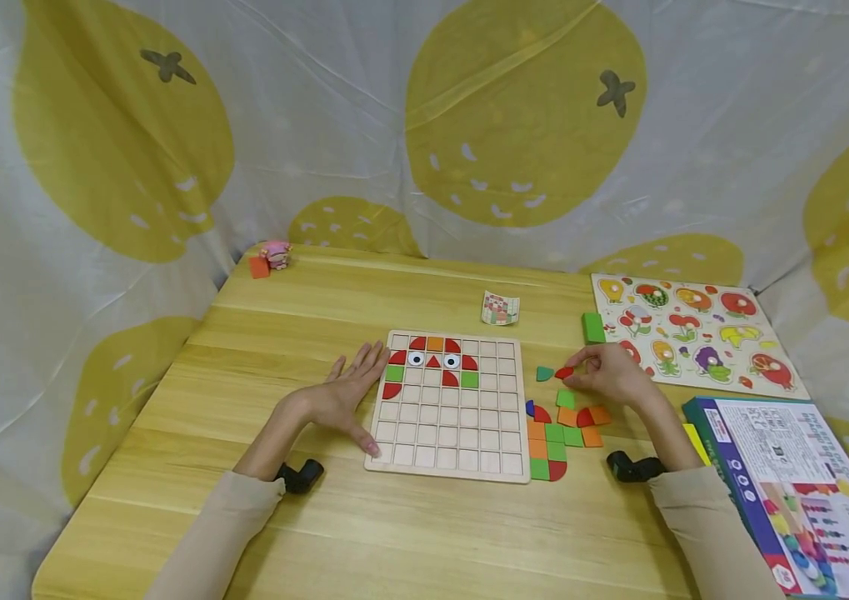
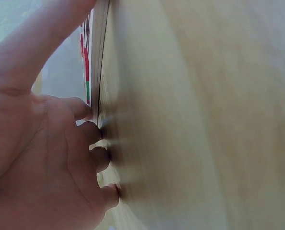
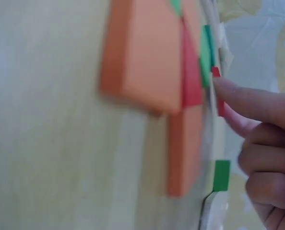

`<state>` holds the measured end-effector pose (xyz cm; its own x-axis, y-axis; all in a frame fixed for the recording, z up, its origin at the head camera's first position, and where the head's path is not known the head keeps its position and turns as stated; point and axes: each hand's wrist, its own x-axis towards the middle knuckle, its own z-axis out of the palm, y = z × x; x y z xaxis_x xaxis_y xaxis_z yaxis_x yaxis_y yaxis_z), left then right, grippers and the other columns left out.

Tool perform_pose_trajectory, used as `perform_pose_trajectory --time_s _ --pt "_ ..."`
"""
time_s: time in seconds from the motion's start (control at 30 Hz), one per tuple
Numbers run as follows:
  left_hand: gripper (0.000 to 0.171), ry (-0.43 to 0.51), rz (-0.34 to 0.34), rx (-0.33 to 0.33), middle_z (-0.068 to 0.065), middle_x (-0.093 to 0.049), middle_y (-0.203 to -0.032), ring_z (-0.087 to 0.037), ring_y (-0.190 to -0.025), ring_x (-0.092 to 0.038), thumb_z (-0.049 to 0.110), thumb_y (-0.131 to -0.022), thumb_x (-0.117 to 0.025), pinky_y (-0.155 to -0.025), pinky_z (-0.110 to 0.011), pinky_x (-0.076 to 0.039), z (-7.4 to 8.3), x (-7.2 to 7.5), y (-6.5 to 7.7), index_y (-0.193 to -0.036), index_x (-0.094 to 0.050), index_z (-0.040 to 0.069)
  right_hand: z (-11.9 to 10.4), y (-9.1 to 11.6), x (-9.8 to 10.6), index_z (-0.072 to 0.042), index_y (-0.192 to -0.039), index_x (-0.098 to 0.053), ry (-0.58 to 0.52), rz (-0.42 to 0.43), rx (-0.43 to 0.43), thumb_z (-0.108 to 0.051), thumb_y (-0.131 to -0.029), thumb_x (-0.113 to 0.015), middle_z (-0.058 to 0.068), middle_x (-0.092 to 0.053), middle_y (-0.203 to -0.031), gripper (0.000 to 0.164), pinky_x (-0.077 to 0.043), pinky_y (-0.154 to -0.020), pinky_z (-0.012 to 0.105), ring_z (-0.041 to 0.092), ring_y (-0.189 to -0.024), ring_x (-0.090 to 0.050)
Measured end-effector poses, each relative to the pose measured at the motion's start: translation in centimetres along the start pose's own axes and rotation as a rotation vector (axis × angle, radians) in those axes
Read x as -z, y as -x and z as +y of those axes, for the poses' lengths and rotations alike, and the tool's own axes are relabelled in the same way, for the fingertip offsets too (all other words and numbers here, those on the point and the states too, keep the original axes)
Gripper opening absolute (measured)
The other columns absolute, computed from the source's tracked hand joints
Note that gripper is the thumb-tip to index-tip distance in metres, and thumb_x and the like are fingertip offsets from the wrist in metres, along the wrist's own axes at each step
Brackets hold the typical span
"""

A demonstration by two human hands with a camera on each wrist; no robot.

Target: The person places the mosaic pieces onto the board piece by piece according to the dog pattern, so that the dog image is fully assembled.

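Note:
A wooden grid board (image 1: 448,433) lies mid-table, its upper squares set with red, orange, green and eye-printed tiles. My left hand (image 1: 342,398) rests at the board's left edge with fingers spread and thumb near its lower left corner; in the left wrist view the fingertips touch the table. To the right of the board, my right hand (image 1: 604,372) pinches a red tile (image 1: 563,372) between thumb and index finger, the other fingers curled in. Next to that tile lies a teal piece (image 1: 544,374). Loose orange (image 1: 536,448), green (image 1: 572,436) and red tiles (image 1: 557,471) sit by the board.
A small pattern card (image 1: 500,308) lies behind the board. Right of it are a green block (image 1: 592,328), a fruit puzzle board (image 1: 649,319) and a printed box (image 1: 806,500). A pink figurine (image 1: 277,254) and an orange block (image 1: 259,267) stand at the back left.

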<state>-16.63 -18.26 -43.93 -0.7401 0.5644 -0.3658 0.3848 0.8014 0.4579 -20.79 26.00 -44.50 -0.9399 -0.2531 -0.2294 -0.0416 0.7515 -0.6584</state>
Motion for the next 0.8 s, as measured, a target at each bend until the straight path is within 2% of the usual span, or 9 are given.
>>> perform_pose_trajectory --time_s 0.13,0.23,0.37,0.47,0.53,0.67,0.8 --pt "0.146 0.006 0.003 0.002 -0.017 0.02 -0.16 -0.038 -0.149 0.018 0.058 -0.057 -0.085 -0.117 -0.064 0.009 -0.1 0.0 0.0 -0.154 0.012 0.007 -2.0 -0.2 -0.5 -0.008 -0.103 -0.071 -0.016 0.049 0.033 -0.023 -0.083 -0.075 -0.003 -0.034 -0.056 0.026 -0.028 -0.047 0.025 0.012 -0.049 -0.03" --pt "0.146 0.011 0.004 0.001 -0.017 0.02 -0.161 -0.038 -0.149 0.017 0.058 -0.057 -0.085 -0.117 -0.064 0.009 -0.1 0.0 0.0 -0.154 0.012 0.007 -4.9 -0.7 -1.8 -0.013 -0.102 -0.071 -0.097 0.023 0.041 -0.026 -0.082 -0.077 -0.002 -0.032 -0.055 0.024 -0.028 -0.048 0.026 0.013 -0.049 -0.028" --pt "0.145 -0.002 -0.001 -0.001 -0.016 0.02 -0.161 -0.037 -0.149 0.018 0.059 -0.058 -0.084 -0.117 -0.063 0.009 0.0 0.0 0.1 -0.154 0.011 0.007 -9.4 -1.8 -5.0 -0.016 -0.095 -0.074 -0.149 -0.037 0.06 -0.024 -0.078 -0.08 -0.002 -0.032 -0.054 0.02 -0.027 -0.05 0.026 0.015 -0.049 -0.029" --pt "0.145 -0.005 -0.004 -0.006 -0.016 0.02 -0.161 -0.037 -0.149 0.018 0.058 -0.058 -0.084 -0.117 -0.063 0.009 0.1 0.0 0.1 -0.154 0.011 0.008 -12.2 -2.9 -7.6 -0.015 -0.091 -0.075 -0.136 -0.063 0.099 -0.023 -0.074 -0.084 -0.002 -0.034 -0.051 0.02 -0.025 -0.049 0.025 0.015 -0.048 -0.029" --pt "0.144 -0.003 -0.005 -0.009 -0.016 0.02 -0.161 -0.038 -0.149 0.018 0.058 -0.058 -0.084 -0.117 -0.063 0.009 0.2 0.0 0.1 -0.154 0.011 0.007 -13.7 -3.6 -9.2 -0.015 -0.088 -0.076 -0.129 -0.071 0.119 -0.023 -0.072 -0.086 -0.003 -0.041 -0.054 0.02 -0.025 -0.049 0.024 0.013 -0.05 -0.031" --pt "0.144 0.01 0.001 -0.016 -0.017 0.02 -0.161 -0.039 -0.149 0.017 0.057 -0.059 -0.085 -0.117 -0.064 0.009 0.1 0.1 0.1 -0.154 0.011 0.007 -15.5 -4.9 -11.4 -0.013 -0.085 -0.077 -0.147 -0.067 0.119 -0.021 -0.07 -0.087 -0.003 -0.052 -0.066 0.02 -0.026 -0.05 0.023 0.012 -0.057 -0.035" --pt "0.143 0.018 -0.001 -0.014 -0.018 0.02 -0.16 -0.04 -0.148 0.017 0.056 -0.06 -0.085 -0.116 -0.064 0.008 0.0 0.1 0.2 -0.154 0.011 0.006 -16.1 -5.5 -12.4 -0.012 -0.086 -0.077 -0.165 -0.066 0.092 -0.02 -0.069 -0.088 -0.003 -0.047 -0.06 0.022 -0.024 -0.048 0.023 0.012 -0.053 -0.031"
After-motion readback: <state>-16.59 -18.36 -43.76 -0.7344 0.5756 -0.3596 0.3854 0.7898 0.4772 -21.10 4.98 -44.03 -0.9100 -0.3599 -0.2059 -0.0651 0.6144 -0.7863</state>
